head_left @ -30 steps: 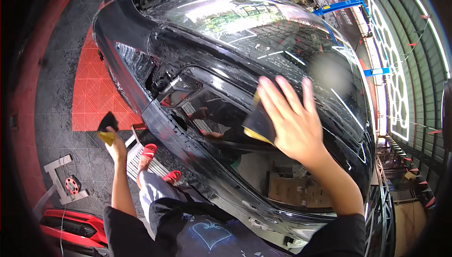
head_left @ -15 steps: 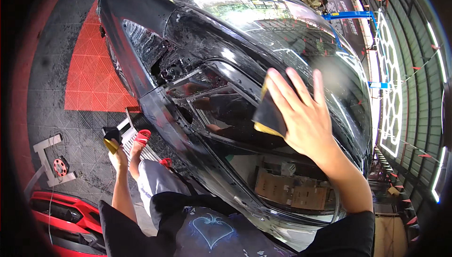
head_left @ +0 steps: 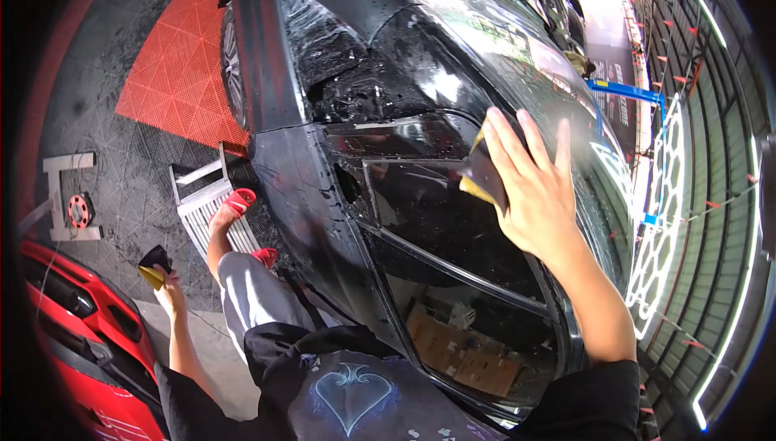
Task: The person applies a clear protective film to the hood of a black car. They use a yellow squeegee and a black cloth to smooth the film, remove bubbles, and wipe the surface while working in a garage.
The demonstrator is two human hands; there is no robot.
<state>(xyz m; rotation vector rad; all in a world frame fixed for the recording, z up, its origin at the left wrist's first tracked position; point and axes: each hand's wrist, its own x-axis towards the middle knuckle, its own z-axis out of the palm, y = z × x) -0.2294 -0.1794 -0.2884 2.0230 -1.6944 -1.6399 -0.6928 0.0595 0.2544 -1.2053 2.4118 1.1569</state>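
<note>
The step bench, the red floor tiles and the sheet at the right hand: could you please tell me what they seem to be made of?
Step bench: probably aluminium, judging by its slatted, silvery look.
Red floor tiles: likely moulded plastic, matte, with a regular ribbed pattern.
Sheet: thin, dull black and yellow; possibly coated paper or film, I cannot tell.

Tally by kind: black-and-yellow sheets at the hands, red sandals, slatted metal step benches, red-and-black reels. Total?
Black-and-yellow sheets: 2
Red sandals: 2
Slatted step bench: 1
Red-and-black reel: 1
Total: 6
</note>
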